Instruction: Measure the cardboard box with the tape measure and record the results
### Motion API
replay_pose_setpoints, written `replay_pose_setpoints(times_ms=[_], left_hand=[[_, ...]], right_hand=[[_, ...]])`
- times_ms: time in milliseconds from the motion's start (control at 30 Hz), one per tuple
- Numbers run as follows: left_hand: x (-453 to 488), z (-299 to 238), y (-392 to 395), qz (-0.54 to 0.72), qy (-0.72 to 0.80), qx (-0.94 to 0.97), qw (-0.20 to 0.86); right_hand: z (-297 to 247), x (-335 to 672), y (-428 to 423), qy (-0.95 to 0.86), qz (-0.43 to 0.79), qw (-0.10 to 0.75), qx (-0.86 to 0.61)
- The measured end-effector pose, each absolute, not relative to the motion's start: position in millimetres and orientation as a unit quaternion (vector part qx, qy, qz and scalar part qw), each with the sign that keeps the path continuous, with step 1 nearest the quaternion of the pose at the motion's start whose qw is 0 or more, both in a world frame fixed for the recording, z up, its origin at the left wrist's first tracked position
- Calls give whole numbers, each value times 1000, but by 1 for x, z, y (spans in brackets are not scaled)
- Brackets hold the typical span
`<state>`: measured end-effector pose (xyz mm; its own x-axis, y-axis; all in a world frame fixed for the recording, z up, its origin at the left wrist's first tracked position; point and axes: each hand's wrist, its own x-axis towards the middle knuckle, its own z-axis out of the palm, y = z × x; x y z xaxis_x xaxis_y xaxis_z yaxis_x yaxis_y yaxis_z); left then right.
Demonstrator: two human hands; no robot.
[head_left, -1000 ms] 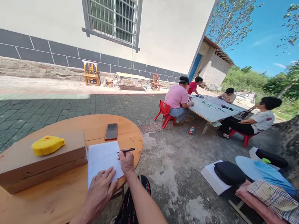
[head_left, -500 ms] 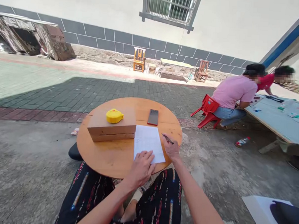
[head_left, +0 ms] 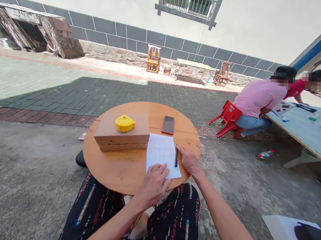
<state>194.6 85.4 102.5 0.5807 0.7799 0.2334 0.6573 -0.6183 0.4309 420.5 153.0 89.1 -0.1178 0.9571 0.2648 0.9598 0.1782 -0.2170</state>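
Note:
A sheet of white paper (head_left: 160,149) with faint writing lies on the round wooden table (head_left: 119,171). My left hand (head_left: 155,179) rests flat on its lower edge, fingers stretched out. Along the paper's right side lies a black pen (head_left: 176,158), roughly upright in the view. My right hand (head_left: 188,159) is beside it on the tabletop, the index fingertip touching the pen's far end; the other fingers are partly hidden under the hand. Beyond the paper sits a phone (head_left: 168,125) with a red edge.
Left of the paper stands a cardboard box (head_left: 121,139) with a yellow tape measure (head_left: 125,123) on top. Two people sit or lean at a pale table (head_left: 307,125) on the right, one on a red chair (head_left: 228,115). A bottle (head_left: 265,154) lies on the ground.
The pen has gone from my right hand's grip to lying along the paper's right side. My right hand has loosened and turned. The left hand stays on the paper; the view has shifted slightly.

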Motion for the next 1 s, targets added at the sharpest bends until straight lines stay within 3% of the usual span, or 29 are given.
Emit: replay_pose_setpoints(times_ms=[567,1000], left_hand=[[195,100,86,202,410,876,153],[186,99,78,290,411,854,134]], right_hand=[[100,396,161,-619,-20,238,-748],[75,415,166,-573,40,381,-724]])
